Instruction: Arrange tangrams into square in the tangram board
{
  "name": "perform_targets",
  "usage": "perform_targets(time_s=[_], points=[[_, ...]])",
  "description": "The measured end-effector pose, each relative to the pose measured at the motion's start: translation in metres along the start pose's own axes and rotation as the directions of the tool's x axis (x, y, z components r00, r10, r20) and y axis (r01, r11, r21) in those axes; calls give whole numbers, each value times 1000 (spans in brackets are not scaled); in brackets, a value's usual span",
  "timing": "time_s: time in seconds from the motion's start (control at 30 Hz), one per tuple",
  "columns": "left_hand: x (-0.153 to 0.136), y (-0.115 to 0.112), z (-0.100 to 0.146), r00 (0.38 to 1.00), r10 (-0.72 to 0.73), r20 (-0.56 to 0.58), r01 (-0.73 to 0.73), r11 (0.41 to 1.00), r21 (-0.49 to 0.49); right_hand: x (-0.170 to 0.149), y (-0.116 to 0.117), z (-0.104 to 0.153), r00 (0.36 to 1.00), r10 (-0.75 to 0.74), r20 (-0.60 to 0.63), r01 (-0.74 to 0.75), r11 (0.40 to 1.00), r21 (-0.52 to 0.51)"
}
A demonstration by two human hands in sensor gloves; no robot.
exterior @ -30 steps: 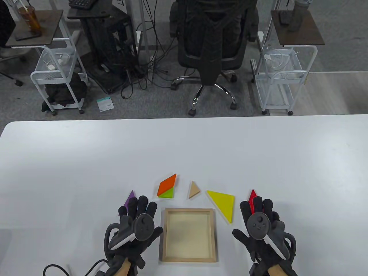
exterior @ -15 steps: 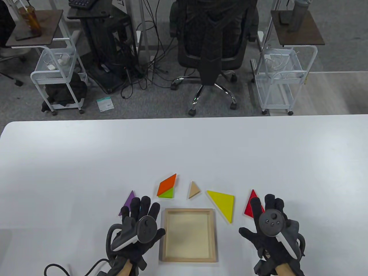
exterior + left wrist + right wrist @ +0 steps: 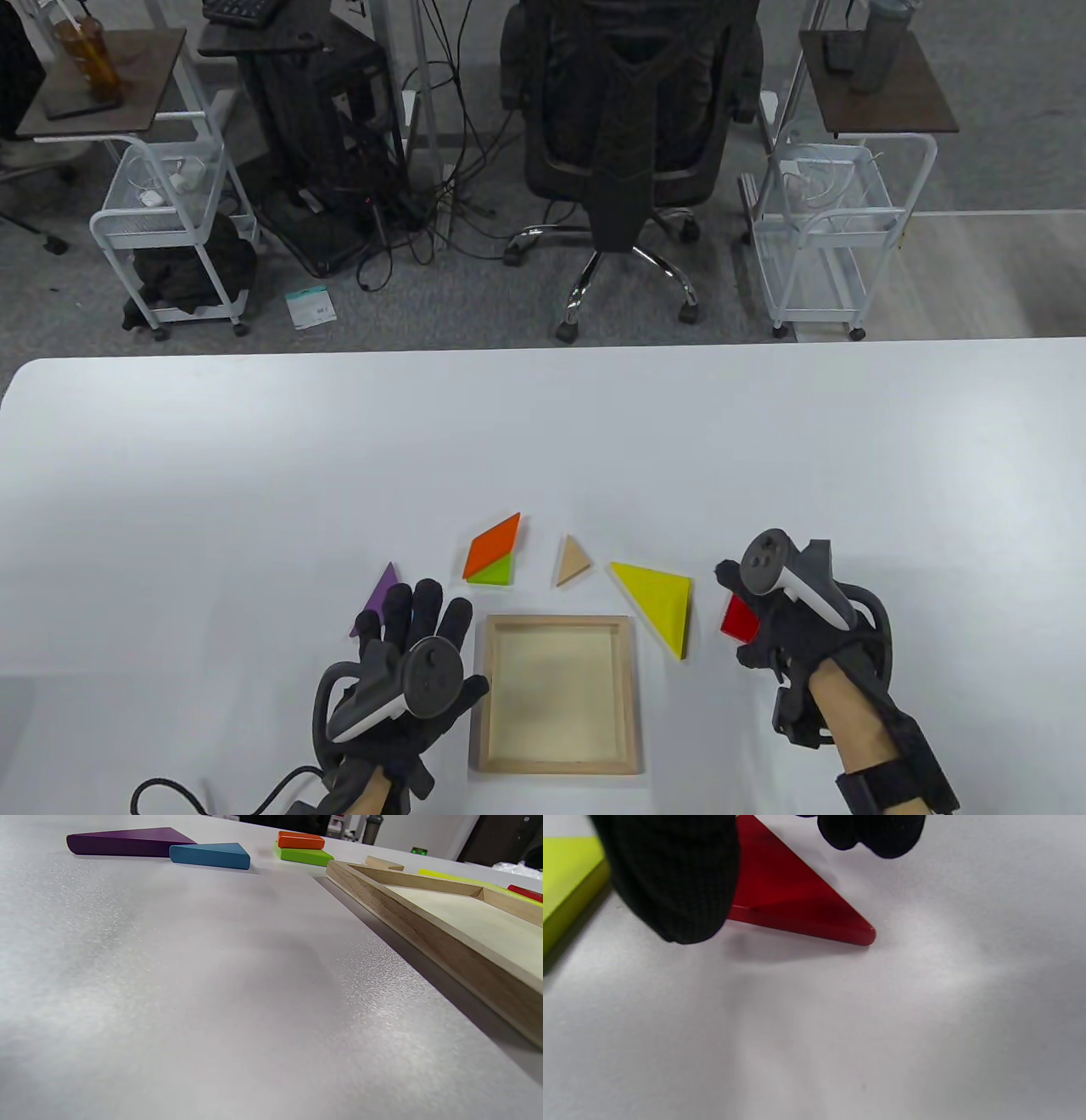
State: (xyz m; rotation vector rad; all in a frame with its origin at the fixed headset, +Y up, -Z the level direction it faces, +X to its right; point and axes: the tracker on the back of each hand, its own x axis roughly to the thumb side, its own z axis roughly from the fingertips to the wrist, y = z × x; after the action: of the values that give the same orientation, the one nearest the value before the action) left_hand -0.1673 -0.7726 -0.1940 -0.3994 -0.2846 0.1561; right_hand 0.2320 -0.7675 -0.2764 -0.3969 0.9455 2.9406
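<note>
The tangram board (image 3: 557, 692) lies empty on the white table (image 3: 543, 441) and serves as the reference. Left of it rests the left hand (image 3: 407, 671), fingers straight and apart, holding nothing, partly covering the purple triangle (image 3: 379, 592). The blue piece (image 3: 210, 855) beside that triangle shows only in the left wrist view; the hand hides it from the table view. Beyond the board: orange piece (image 3: 492, 543) stacked on the green piece (image 3: 495, 575), then the tan triangle (image 3: 573, 561). Right of the board: the yellow triangle (image 3: 657, 601), then the red triangle (image 3: 740, 618) under the right hand (image 3: 785, 615). The right wrist view shows curled fingertips (image 3: 670, 878) at its edges; a firm pinch cannot be confirmed.
</note>
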Motion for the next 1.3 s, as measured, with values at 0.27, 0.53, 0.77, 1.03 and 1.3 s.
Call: perform_targets(time_s=[0.27,0.53,0.77,1.03,1.3], points=[[-1,0,0,1000,12,-2,-12,1000,-13,6,6,-14,999,19,-41,-17,998,56],[-3,0,-1,1000,25,0,-25,999,-21,8,7,-12,999,6,-38,-6,1000,18],[-4,-2,-3,1000,18,-4,-18,999,-32,8,7,-12,999,-9,-45,8,1000,-19],[-4,-2,-3,1000,21,-3,-21,999,-34,7,4,-4,994,-111,4,111,990,-91],[-3,-3,-5,1000,24,13,-23,998,-51,74,-3,63,957,-93,273,146,973,-180]])
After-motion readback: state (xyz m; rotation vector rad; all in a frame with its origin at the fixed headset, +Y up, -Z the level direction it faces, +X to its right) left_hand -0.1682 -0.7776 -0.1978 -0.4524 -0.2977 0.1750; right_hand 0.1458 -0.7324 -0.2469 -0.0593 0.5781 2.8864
